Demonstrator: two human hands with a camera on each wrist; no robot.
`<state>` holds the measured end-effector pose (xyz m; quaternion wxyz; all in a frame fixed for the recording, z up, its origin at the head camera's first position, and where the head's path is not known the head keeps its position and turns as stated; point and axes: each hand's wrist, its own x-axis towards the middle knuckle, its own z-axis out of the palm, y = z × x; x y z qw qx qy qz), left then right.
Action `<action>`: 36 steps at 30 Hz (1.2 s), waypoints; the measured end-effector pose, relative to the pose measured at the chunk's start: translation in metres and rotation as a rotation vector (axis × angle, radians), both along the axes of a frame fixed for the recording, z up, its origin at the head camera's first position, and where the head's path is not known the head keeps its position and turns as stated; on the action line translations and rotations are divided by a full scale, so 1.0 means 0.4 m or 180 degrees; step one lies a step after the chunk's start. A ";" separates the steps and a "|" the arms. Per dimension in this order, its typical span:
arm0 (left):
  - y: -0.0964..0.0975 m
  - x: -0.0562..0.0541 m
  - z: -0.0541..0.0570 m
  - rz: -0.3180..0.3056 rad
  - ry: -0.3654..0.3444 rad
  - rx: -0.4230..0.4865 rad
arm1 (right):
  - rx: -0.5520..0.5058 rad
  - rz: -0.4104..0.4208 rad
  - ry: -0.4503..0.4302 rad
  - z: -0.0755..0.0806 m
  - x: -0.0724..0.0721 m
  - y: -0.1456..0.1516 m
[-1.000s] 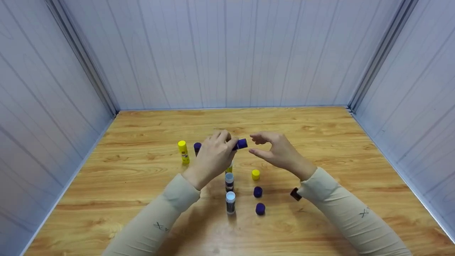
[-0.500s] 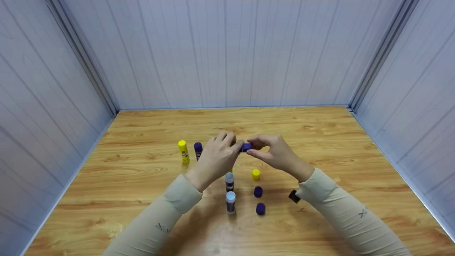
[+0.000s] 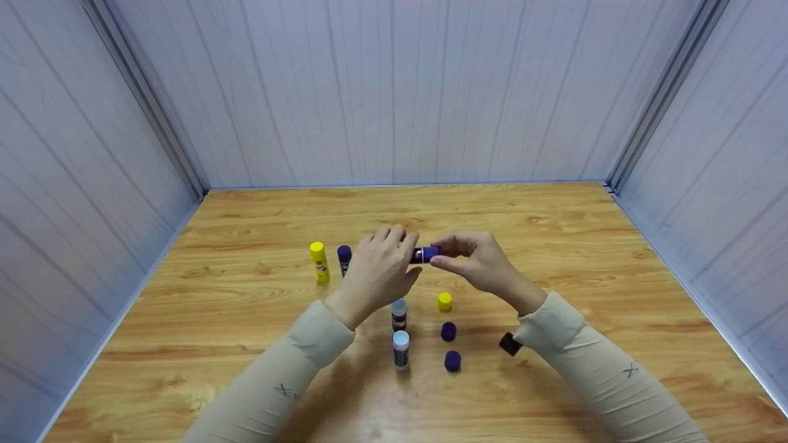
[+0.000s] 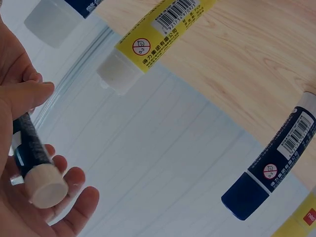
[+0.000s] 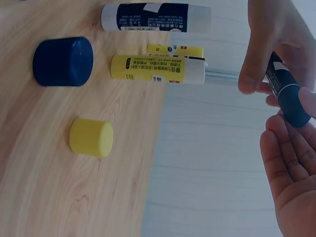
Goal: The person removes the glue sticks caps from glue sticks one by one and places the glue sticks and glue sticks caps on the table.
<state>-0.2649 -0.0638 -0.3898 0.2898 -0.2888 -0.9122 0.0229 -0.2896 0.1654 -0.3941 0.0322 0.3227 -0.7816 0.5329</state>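
A dark blue glue stick (image 3: 425, 255) is held level between both hands above the table. My right hand (image 3: 483, 263) pinches its capped end between thumb and fingers; the right wrist view shows the thumb against the blue cap (image 5: 296, 109). My left hand (image 3: 378, 264) is loosely round the other end, its thumb standing off the barrel and its fingers spread. In the left wrist view the pale round base (image 4: 48, 186) of the stick points at the camera. Part of the barrel is hidden by the left hand.
A capped yellow glue stick (image 3: 319, 263) and a blue one (image 3: 345, 258) stand at left. Uncapped blue sticks (image 3: 401, 352) stand front centre, with an uncapped yellow one (image 5: 148, 68) beyond. Right of these lie a yellow cap (image 3: 444, 301) and two blue caps (image 3: 449, 331). Panels surround the table.
The right hand has closed in and taken hold of the capped end. The left thumb has come away from the barrel, and more of its label shows. The standing sticks and loose caps stay put.
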 end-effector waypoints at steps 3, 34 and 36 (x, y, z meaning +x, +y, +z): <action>0.005 0.001 0.000 0.0076 -0.0001 0.0014 | -0.0093 0.0047 -0.0105 0.002 0.005 0.001; 0.025 0.024 0.005 0.0164 0.0027 0.0001 | -0.0117 0.0294 -0.0110 0.009 0.027 0.010; 0.026 0.028 0.009 0.0194 -0.0051 -0.0009 | -0.0110 0.0304 -0.0101 0.009 0.028 0.010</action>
